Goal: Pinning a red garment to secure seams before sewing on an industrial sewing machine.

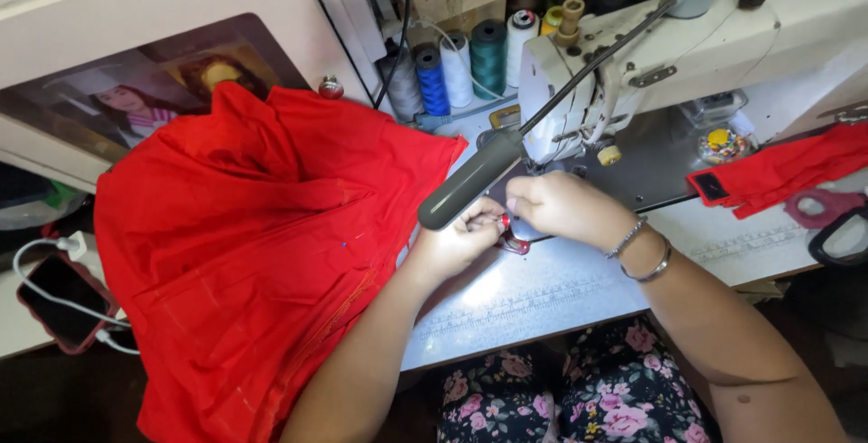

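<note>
Both hands meet right under the sewing machine (633, 72) head: left hand (457, 242) and right hand (561, 208) pinch a small red piece (508, 226) together. The big red fabric (262, 253) lies left of the machine.

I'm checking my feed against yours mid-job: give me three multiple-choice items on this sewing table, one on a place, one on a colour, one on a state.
1. Where does the big red cloth lie?
A. left of the sewing machine
B. on top of the sewing machine
C. on the floor

2. What colour is the lamp head above the hands?
A. yellow
B. grey
C. blue

3. How are the left hand and right hand placed?
A. far apart
B. both in the lap
C. close together under the needle area

Answers: 1 A, it drapes left of the sewing machine. 2 B, it is plainly grey. 3 C, fingers meet by the machine's head.
</note>
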